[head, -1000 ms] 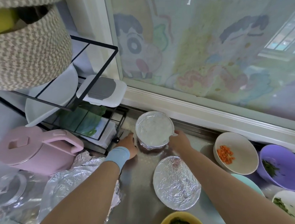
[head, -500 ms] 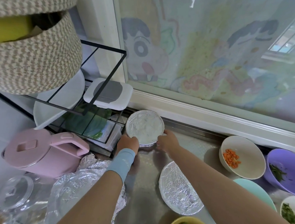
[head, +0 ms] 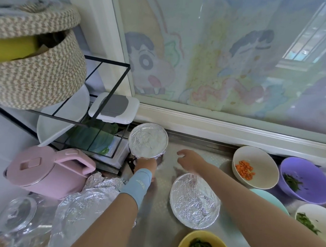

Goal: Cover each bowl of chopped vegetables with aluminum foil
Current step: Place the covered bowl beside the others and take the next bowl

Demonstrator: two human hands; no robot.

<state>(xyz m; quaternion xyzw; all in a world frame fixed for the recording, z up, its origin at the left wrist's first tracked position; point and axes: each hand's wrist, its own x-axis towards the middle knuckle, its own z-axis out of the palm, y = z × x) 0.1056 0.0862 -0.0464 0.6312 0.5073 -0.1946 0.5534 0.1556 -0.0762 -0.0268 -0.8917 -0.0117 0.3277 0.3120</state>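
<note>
A steel bench (head: 154, 222) is running along a window (head: 226, 73) whose pane is showing faded cartoon drawings of children. At the left, a black wire rack (head: 113, 92) is standing on the bench. A woven basket (head: 35, 71) is sitting on top of it, with something yellow (head: 12, 47) showing inside. Within the rack, a white plate (head: 53, 135) is leaning on edge, a white box with a grey lid (head: 113, 107) is resting beside it, and something green and leafy (head: 94, 139) is lying below. A pink lidded pot (head: 48, 172) is standing in front of the rack, and a clear glass lid (head: 18, 214) is lying nearer the bottom left corner.
</note>
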